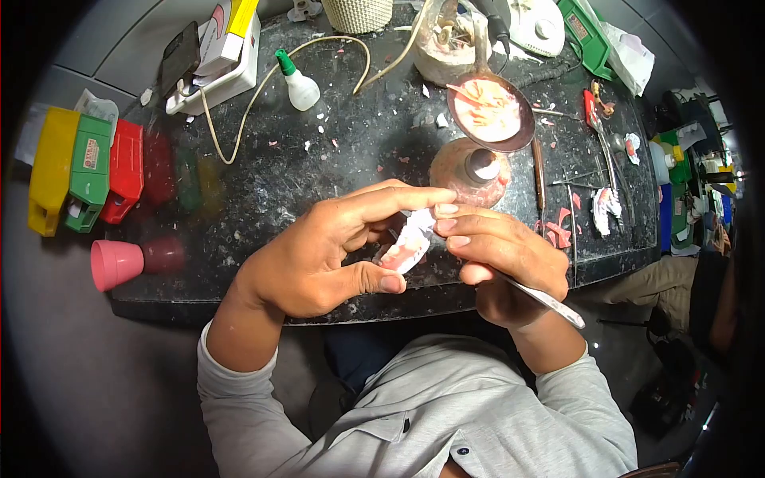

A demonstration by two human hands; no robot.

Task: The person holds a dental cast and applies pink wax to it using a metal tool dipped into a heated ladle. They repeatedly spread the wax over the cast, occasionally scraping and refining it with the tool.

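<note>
Between the thumb and fingers of my left hand (307, 259) is a white plaster dental cast (412, 243) with pink wax along it. My right hand (514, 255) is closed around a slim metal hand tool (550, 303); its flat silver end sticks out below the palm, and its working tip is hidden. The right fingertips meet the upper end of the cast, close to the left index finger. Just beyond both hands stands a wax-smeared burner (470, 177) with a metal cap. A small pan (523, 131) holding pink and white wax sits behind it.
Right of the burner lie a wooden-handled tool (539, 171), a red-handled tool (590, 111), pink wax scraps (560, 231) and another cast (606, 211). A green-capped bottle (303, 92) and a cable (249, 103) are at the back. A pink cup (117, 264) and coloured bins (89, 163) appear left.
</note>
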